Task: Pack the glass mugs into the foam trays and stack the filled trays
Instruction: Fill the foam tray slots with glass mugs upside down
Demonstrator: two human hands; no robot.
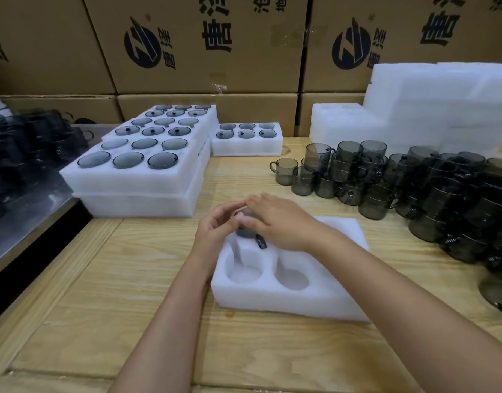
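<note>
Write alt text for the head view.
Both hands, left hand and right hand, press a dark glass mug into a far pocket of a foam tray on a wooden table. Filled trays sit left, loose mugs right, cartons behind.

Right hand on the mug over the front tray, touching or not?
Touching. The head view shows the right hand laid over the top of the dark glass mug, no gap visible; the left hand grips it from the other side, above the foam tray.
</note>
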